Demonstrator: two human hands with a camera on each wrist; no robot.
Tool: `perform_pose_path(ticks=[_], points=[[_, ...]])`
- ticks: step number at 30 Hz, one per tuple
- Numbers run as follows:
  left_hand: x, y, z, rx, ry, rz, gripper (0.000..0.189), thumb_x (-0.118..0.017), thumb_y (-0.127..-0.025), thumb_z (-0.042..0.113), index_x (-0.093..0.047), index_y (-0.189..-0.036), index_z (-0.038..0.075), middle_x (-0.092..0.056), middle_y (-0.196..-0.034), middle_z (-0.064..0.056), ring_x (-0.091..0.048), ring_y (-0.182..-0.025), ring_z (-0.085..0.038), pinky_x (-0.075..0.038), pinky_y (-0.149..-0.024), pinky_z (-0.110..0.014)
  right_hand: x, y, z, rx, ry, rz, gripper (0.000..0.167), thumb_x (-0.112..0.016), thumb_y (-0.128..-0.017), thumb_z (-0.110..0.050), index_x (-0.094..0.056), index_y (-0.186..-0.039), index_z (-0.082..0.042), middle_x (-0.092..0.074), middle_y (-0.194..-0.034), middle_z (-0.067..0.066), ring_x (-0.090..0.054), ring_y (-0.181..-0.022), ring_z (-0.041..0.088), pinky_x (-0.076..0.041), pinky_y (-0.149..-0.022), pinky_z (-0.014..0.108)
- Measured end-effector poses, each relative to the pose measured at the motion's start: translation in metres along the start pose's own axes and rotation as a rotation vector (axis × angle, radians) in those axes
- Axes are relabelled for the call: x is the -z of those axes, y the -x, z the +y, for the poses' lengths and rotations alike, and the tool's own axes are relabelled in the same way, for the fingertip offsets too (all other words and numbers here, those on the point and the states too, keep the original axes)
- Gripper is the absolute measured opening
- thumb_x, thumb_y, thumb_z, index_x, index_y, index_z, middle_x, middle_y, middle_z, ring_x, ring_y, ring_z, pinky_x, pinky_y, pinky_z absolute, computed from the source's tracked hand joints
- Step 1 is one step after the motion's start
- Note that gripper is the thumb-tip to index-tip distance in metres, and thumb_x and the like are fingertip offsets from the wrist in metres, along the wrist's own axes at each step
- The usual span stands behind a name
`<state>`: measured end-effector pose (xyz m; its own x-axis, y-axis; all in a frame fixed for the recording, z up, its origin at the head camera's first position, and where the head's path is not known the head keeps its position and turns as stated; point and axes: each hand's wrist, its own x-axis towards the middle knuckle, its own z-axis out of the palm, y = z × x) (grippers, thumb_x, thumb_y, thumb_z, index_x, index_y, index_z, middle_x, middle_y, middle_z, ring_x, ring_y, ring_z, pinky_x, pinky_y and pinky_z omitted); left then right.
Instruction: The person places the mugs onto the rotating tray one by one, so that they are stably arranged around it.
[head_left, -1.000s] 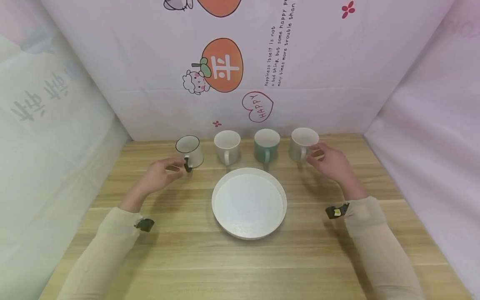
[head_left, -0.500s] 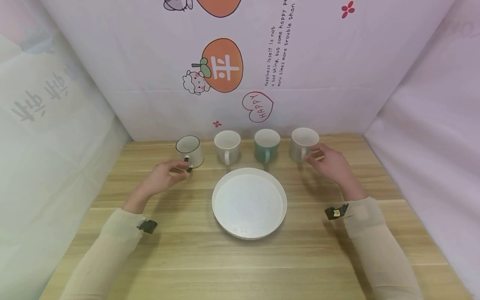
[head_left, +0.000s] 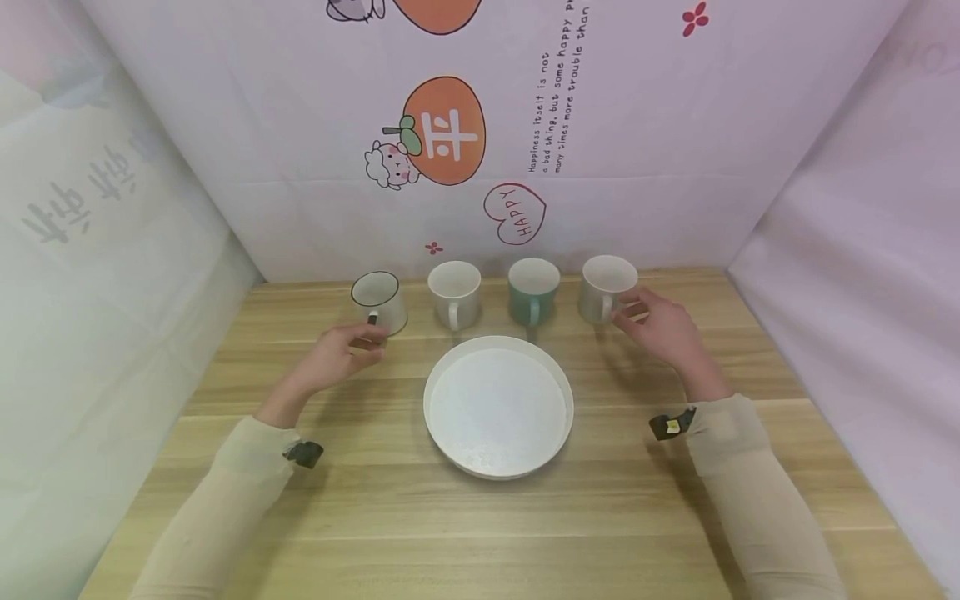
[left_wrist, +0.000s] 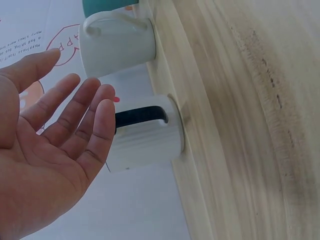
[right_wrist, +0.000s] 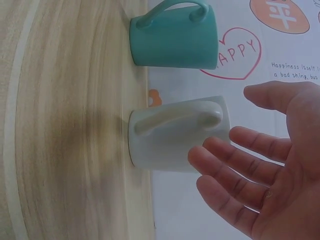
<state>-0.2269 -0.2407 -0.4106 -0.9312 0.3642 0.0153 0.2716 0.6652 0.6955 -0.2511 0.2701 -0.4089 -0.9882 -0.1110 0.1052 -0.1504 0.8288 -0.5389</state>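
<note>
At the left end of a row of mugs stands a white mug with a black rim and black handle [head_left: 380,304]. My left hand [head_left: 337,354] is by its handle, fingers relaxed and slightly bent, holding nothing; in the left wrist view the thumb is well apart from the fingers. A plain white mug [head_left: 607,287] ends the row on the right. Beside its handle is my right hand [head_left: 660,329], thumb and fingers spread, with nothing gripped. Whether the right fingertips touch that mug I cannot tell. All the mugs are upright, handles toward me.
Between the outer mugs stand another white mug [head_left: 455,296] and a teal mug [head_left: 533,292]. A round white tray [head_left: 498,471] lies in front of them on the wooden table [head_left: 495,542]. A printed cloth [head_left: 637,167] hangs close behind the mugs.
My left hand has moved a little to the right, closer to the black-handled mug, and now covers part of its handle. The right hand and all the mugs have stayed put.
</note>
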Motion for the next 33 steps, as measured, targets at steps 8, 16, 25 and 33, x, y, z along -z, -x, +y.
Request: perform_pose_path(ticks=[8,16,25,33], points=[[-0.007,-0.002,0.001,-0.041,-0.017,-0.010,0.034,-0.066,-0.096,0.013,-0.063,-0.128,0.003,-0.068,-0.124,-0.019,-0.066,-0.113,-0.035,-0.055,-0.095,-0.050,-0.002,0.001,0.003,0.015,-0.009,0.010,0.048,-0.058,-0.099,-0.039,-0.056,-0.132,-0.004,-0.070,-0.120,0.022,-0.070,-0.105,0.041,-0.055,-0.087,0.056],[-0.016,-0.003,0.001,-0.025,-0.013,-0.018,0.033,-0.064,-0.097,0.014,-0.064,-0.128,0.005,-0.069,-0.124,-0.018,-0.067,-0.111,-0.032,-0.056,-0.094,-0.046,-0.004,0.000,0.006,0.018,-0.012,0.008,0.047,-0.057,-0.099,-0.039,-0.056,-0.130,-0.004,-0.070,-0.121,0.022,-0.069,-0.106,0.042,-0.055,-0.088,0.056],[-0.027,-0.007,0.003,-0.010,-0.016,-0.034,0.034,-0.064,-0.097,0.014,-0.063,-0.129,0.003,-0.070,-0.123,-0.015,-0.066,-0.112,-0.031,-0.054,-0.097,-0.048,-0.005,-0.002,0.007,-0.003,-0.022,0.016,0.044,-0.059,-0.098,-0.037,-0.057,-0.128,-0.004,-0.070,-0.121,0.022,-0.068,-0.109,0.041,-0.055,-0.088,0.056],[-0.037,-0.009,0.000,-0.048,-0.018,-0.018,0.033,-0.065,-0.096,0.011,-0.065,-0.128,0.004,-0.072,-0.117,-0.015,-0.069,-0.108,-0.031,-0.055,-0.096,-0.048,-0.006,-0.002,0.006,-0.018,-0.039,0.016,0.043,-0.059,-0.099,-0.038,-0.058,-0.128,-0.006,-0.069,-0.122,0.022,-0.067,-0.110,0.040,-0.055,-0.088,0.055]])
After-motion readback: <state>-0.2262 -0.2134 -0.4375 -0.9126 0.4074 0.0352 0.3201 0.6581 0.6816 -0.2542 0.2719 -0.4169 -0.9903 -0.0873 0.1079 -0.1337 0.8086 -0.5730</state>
